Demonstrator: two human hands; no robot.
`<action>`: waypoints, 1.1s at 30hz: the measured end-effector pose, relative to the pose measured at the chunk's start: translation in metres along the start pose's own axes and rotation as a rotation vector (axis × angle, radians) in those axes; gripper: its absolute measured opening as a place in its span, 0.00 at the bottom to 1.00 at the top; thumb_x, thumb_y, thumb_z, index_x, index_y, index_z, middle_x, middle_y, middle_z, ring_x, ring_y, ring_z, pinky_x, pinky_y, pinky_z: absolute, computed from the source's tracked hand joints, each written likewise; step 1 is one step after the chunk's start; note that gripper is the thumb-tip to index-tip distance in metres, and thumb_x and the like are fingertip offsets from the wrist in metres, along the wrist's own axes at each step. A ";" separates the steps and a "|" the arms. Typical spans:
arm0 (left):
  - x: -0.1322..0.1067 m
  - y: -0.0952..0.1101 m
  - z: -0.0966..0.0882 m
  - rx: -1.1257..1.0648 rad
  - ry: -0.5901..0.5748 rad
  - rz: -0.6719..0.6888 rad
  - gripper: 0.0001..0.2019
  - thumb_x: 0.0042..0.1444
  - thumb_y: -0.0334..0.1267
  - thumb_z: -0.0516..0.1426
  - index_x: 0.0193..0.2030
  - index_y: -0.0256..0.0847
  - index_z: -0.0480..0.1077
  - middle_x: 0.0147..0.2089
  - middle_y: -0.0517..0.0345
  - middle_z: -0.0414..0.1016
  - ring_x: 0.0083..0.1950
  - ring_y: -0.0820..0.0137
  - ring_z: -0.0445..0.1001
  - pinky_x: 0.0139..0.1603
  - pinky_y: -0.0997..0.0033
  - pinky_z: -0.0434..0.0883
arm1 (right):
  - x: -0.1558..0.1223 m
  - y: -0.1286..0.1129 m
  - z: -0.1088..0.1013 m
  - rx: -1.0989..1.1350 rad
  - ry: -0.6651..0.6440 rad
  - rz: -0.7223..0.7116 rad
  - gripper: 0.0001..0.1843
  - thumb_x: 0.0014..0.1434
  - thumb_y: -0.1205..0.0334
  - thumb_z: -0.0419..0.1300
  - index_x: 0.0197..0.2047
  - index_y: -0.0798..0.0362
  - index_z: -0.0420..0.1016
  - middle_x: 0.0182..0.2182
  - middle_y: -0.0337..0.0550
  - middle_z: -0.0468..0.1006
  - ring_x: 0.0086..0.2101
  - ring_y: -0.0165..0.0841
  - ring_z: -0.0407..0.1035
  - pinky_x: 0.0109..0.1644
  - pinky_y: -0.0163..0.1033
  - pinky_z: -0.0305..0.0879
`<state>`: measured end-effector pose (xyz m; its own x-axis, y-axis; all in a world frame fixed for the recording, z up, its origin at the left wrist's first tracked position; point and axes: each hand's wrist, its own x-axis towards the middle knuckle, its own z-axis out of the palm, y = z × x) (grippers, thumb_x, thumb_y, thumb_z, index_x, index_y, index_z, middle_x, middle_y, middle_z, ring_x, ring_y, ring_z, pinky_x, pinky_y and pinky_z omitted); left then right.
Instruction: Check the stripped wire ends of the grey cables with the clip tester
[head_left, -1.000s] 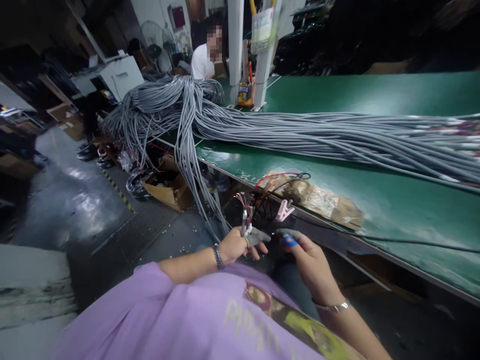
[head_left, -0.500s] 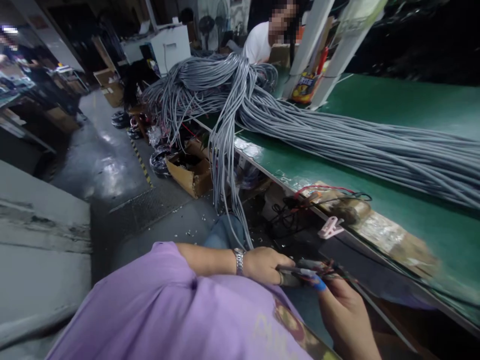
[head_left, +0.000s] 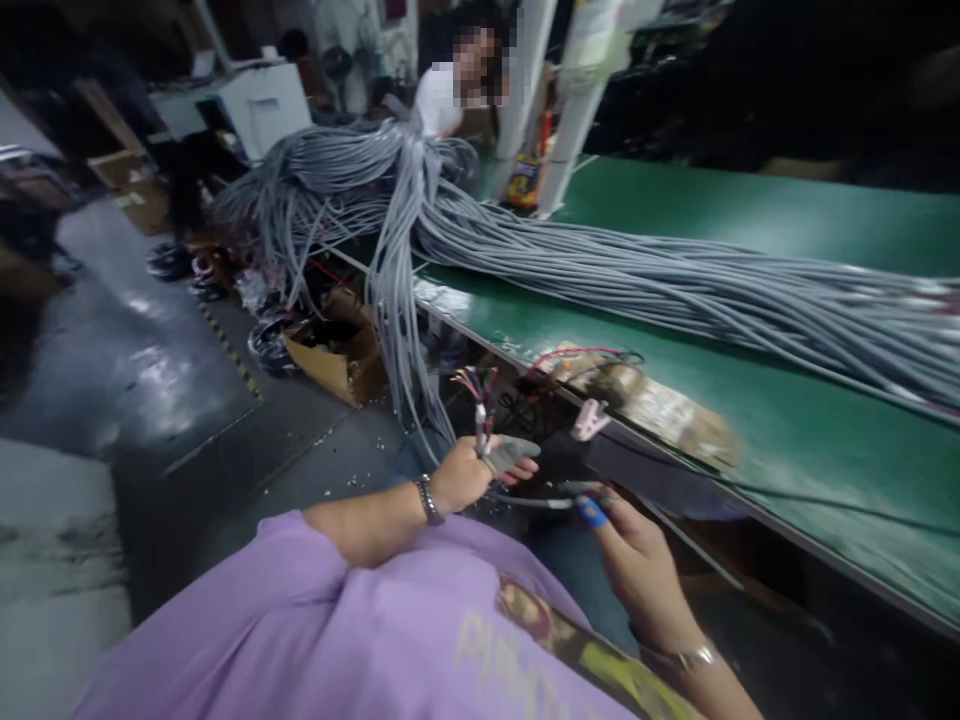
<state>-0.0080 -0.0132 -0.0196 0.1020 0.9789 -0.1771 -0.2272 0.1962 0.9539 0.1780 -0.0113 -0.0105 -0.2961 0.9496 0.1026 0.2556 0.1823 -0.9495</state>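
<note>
My left hand [head_left: 466, 474] pinches a grey cable end [head_left: 481, 425] upright at the thumb; its fanned, multicoloured wires [head_left: 475, 382] point upward. Grey covering wraps some fingers of this hand, and they stretch out to the right. To its right, my right hand [head_left: 628, 535] has blue tape around the thumb and closes on a grey cable [head_left: 536, 502] running between the two hands. The tip inside the right fingers is partly hidden. Several cables hang from the large grey cable bundle [head_left: 409, 260] behind my left hand.
The bundle lies along the green table [head_left: 795, 460]. A pink clip [head_left: 590, 420] sits on the table edge beside a taped cardboard piece [head_left: 675, 415] and thin wires. An open carton [head_left: 334, 355] stands on the floor. Across the table is a person in white [head_left: 436, 100].
My hands have moved apart. The left has turned up, so the cable's coloured wires now stand upright above it. The view has swung right.
</note>
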 end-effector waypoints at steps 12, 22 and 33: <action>-0.001 -0.007 -0.002 0.301 -0.205 -0.069 0.29 0.51 0.61 0.57 0.44 0.34 0.76 0.16 0.60 0.69 0.15 0.75 0.60 0.16 0.76 0.57 | 0.007 0.019 0.039 0.525 0.058 0.354 0.21 0.39 0.45 0.70 0.27 0.51 0.74 0.23 0.37 0.73 0.24 0.29 0.61 0.29 0.36 0.59; -0.006 -0.020 -0.008 0.310 -0.100 -0.106 0.23 0.40 0.56 0.66 0.27 0.39 0.64 0.19 0.66 0.68 0.14 0.77 0.65 0.15 0.77 0.60 | 0.014 0.028 0.053 0.706 0.091 0.573 0.27 0.29 0.45 0.74 0.22 0.53 0.66 0.14 0.29 0.62 0.18 0.23 0.52 0.24 0.32 0.46; 0.001 -0.014 -0.005 0.079 0.101 -0.119 0.23 0.40 0.58 0.64 0.24 0.38 0.66 0.19 0.58 0.72 0.16 0.75 0.68 0.14 0.80 0.53 | 0.016 0.009 0.052 0.628 0.081 0.345 0.26 0.35 0.39 0.70 0.22 0.52 0.67 0.17 0.35 0.68 0.21 0.27 0.58 0.27 0.36 0.57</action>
<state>-0.0092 -0.0143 -0.0339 0.0254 0.9504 -0.3100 -0.1425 0.3103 0.9399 0.1277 -0.0081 -0.0332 -0.2185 0.9471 -0.2353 -0.2629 -0.2893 -0.9204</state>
